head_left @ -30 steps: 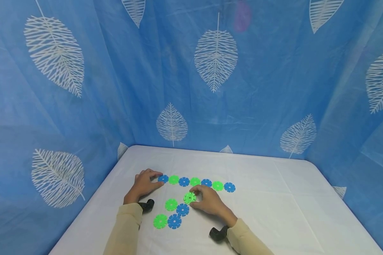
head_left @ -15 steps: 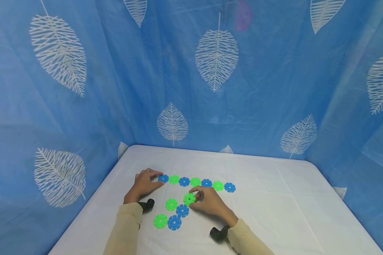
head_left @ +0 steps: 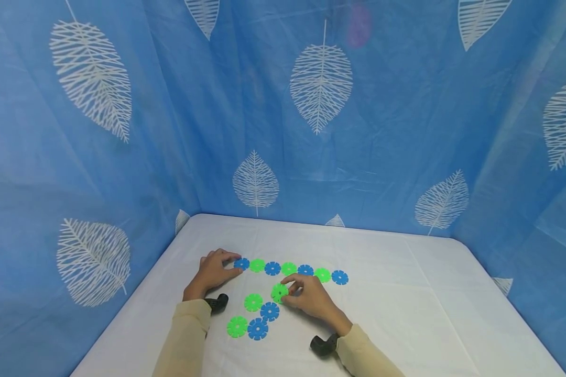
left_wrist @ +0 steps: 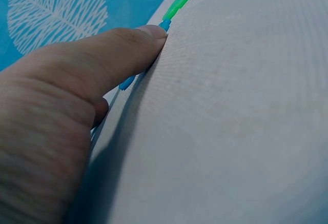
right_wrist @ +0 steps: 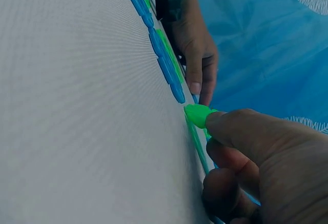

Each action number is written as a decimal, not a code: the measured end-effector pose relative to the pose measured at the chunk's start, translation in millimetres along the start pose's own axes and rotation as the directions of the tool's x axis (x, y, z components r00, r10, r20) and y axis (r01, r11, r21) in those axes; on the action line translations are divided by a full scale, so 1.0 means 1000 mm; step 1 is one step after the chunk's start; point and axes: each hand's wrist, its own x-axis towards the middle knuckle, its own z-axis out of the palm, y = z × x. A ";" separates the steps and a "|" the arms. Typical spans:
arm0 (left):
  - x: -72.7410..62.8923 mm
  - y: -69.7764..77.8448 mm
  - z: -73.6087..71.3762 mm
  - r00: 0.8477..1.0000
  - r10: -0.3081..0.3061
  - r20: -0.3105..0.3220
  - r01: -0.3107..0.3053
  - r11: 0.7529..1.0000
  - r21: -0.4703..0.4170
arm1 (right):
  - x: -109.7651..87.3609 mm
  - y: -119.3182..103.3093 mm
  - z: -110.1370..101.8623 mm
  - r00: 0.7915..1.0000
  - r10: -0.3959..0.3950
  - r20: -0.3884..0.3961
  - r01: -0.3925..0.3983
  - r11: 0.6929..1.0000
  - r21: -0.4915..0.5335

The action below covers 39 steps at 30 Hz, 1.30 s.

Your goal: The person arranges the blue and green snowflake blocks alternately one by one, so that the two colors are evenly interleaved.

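Observation:
Several flat, notched plastic discs, blue and green, lie on the white table. My left hand (head_left: 213, 271) holds the blue disc (head_left: 241, 264) at the left end of the far row between thumb and index finger. In the left wrist view the thumb (left_wrist: 123, 49) covers part of that disc. My right hand (head_left: 311, 298) pinches a green disc (head_left: 279, 293) by its edge, just in front of the row. From the right wrist, this green disc (right_wrist: 197, 115) looks tilted, off the tabletop. Close by lie a blue disc (head_left: 270, 311) and a green disc (head_left: 253, 302).
The far row alternates blue and green, ending in a blue disc (head_left: 339, 277) on the right. Nearer the front lie another green disc (head_left: 237, 326) and blue disc (head_left: 258, 329). A blue leaf-patterned cloth (head_left: 358, 157) stands around the table (head_left: 382, 324).
The green disc in my right hand has tilted and shifted slightly. The nearby blue discs moved a touch, while my left hand has stayed at the row's left end.

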 end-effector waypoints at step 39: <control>0.004 -0.003 0.000 1.000 -0.011 0.008 0.011 1.000 -0.008 | -0.017 -0.008 -0.092 0.946 0.224 -0.235 -0.143 0.937 0.320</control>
